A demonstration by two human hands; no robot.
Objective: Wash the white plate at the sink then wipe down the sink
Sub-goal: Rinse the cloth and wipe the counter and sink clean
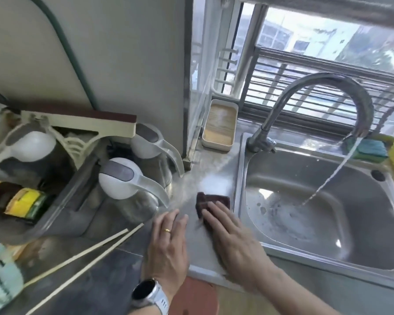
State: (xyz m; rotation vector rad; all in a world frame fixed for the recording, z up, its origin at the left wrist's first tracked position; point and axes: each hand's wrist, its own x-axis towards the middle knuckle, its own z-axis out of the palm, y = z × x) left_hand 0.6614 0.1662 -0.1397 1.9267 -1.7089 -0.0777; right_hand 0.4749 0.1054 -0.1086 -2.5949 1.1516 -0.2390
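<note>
- At the lower centre of the frame, the right hand (231, 233) lies flat with fingers stretched out, pressing down on a dark maroon cloth (210, 202) on the steel counter (205, 169); it clasps nothing, only presses.
- Just left of it, the left hand (168, 241) rests open and flat on the counter, holding nothing; it bears a gold ring, with a watch (149, 294) on the wrist.
- The cloth sits just beside the left rim of the sink (241, 178), which fills the right half of the frame.
- Water runs from the curved faucet (323, 87) into the basin, whose floor looks soapy, though blur makes that uncertain.
- No white plate is visible.
- Two chopsticks (82, 262) lie at lower left, well apart from the hands.
</note>
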